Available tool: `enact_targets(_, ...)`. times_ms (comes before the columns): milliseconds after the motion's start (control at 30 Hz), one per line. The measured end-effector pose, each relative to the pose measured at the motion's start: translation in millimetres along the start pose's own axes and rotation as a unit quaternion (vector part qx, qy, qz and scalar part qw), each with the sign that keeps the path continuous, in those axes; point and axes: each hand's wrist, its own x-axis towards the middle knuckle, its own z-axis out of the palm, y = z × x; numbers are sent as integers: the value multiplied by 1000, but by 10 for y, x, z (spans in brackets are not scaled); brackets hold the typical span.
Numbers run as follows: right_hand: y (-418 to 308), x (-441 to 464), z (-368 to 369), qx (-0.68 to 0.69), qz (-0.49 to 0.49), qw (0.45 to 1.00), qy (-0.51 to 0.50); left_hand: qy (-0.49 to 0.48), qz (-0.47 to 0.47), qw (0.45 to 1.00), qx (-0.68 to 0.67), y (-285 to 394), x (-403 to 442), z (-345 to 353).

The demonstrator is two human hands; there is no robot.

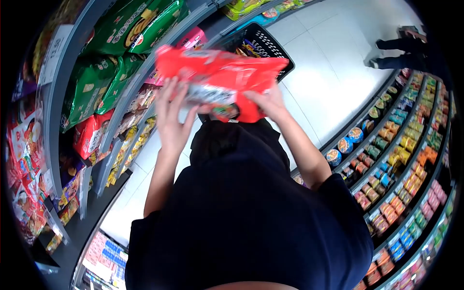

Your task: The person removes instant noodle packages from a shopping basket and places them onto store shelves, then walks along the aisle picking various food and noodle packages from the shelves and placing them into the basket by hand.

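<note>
A large glossy red food packet (217,72), smeared by motion, is held up in front of my torso. Its label and a picture of food near the lower edge are too blurred to read. My right hand (270,104) grips the lower right part, thumb lying over the front and the other fingers mostly hidden. At the packet's lower left, my left hand (171,108) has its fingers spread, with the fingertips overlapping the packet's edge. Just behind the packet is a black shopping basket (268,43), partly covered by it, with some colourful packs inside.
Shelves on the left carry green packets (92,84), a red packet (92,133) and yellow packs (128,150). Along the right runs a tiered shelf (377,159) of cups and packs. Another person's legs (401,53) show at the upper right on the tiled floor (314,63).
</note>
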Motion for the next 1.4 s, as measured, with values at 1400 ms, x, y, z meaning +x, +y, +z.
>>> enact_targets(1400,3734,868,-935,-349,89,899,-247,-157,-107,967,-170,-507,-773,837)
